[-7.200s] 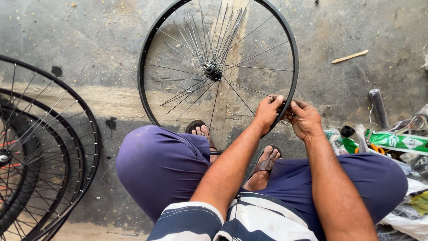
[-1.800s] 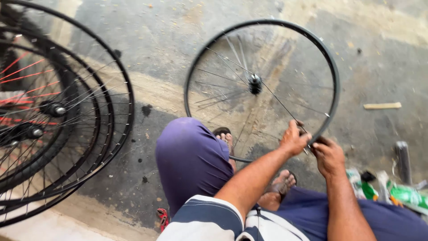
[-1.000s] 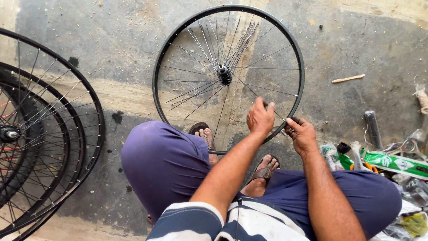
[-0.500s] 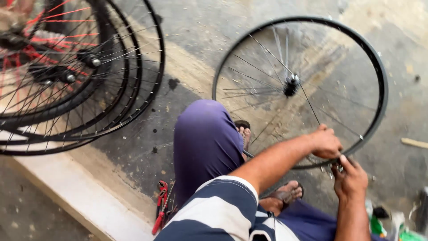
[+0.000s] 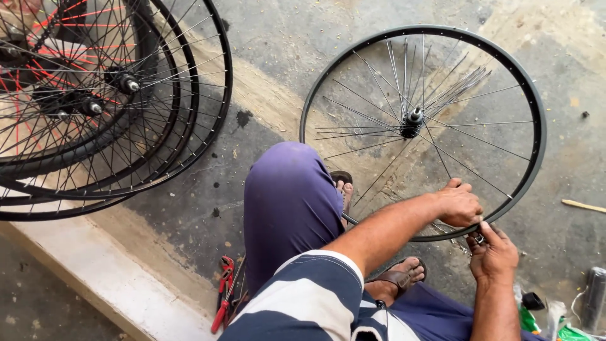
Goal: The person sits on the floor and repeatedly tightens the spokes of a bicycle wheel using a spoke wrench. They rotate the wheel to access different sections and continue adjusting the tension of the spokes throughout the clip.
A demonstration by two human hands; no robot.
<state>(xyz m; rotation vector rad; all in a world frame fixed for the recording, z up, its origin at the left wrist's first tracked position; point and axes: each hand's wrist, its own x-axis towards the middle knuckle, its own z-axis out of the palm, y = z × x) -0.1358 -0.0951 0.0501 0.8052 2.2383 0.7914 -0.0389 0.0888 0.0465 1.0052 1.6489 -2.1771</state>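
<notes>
A black bicycle wheel rim [image 5: 534, 113] with thin spokes and a centre hub [image 5: 413, 121] stands on the concrete floor in front of my knees. My left hand [image 5: 459, 203] pinches a spoke just inside the rim's near edge. Directly below it, outside the rim, my right hand [image 5: 492, 252] holds a small metal part against the rim; what exactly it is, I cannot tell. Many spokes hang loose in a bunch from the hub. My sandalled feet [image 5: 344, 186] rest under the wheel.
Several finished wheels [image 5: 120, 95] with black rims and some red spokes lean stacked at the upper left. Red-handled pliers [image 5: 222, 297] lie by a pale concrete kerb [image 5: 107, 278]. A wooden stick [image 5: 584, 205], a grey cylinder [image 5: 593, 303] and green packaging [image 5: 568, 331] lie at the right.
The view has swung between left and right, ending leftward so the stacked wheels fill the upper left. Both hands stay at the same spot on the rim's near edge.
</notes>
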